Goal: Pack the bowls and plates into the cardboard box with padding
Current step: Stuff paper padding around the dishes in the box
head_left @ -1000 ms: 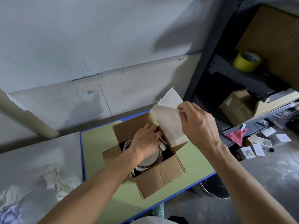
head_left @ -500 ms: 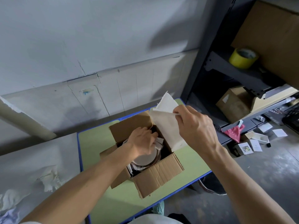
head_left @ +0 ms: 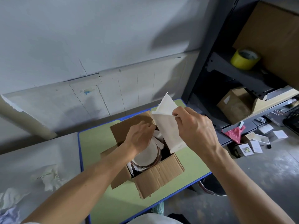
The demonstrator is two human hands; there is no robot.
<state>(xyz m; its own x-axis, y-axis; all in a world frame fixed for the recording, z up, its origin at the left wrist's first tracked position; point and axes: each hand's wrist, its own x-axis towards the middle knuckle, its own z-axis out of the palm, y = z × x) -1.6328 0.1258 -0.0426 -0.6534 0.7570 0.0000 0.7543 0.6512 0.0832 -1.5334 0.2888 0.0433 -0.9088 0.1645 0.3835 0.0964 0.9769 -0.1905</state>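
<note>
Pinching a white paper sheet upright over the open cardboard box on the green tabletop, the right hand looks set to pad the plate inside, while the left hand reaches in, fingers curled, grip impossible to tell.

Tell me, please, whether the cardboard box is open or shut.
Open: the cardboard box has its flaps splayed outward, and a plate shows inside.

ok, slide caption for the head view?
Right hand pinches white padding sheet over open cardboard box; left hand reaches inside.
</note>
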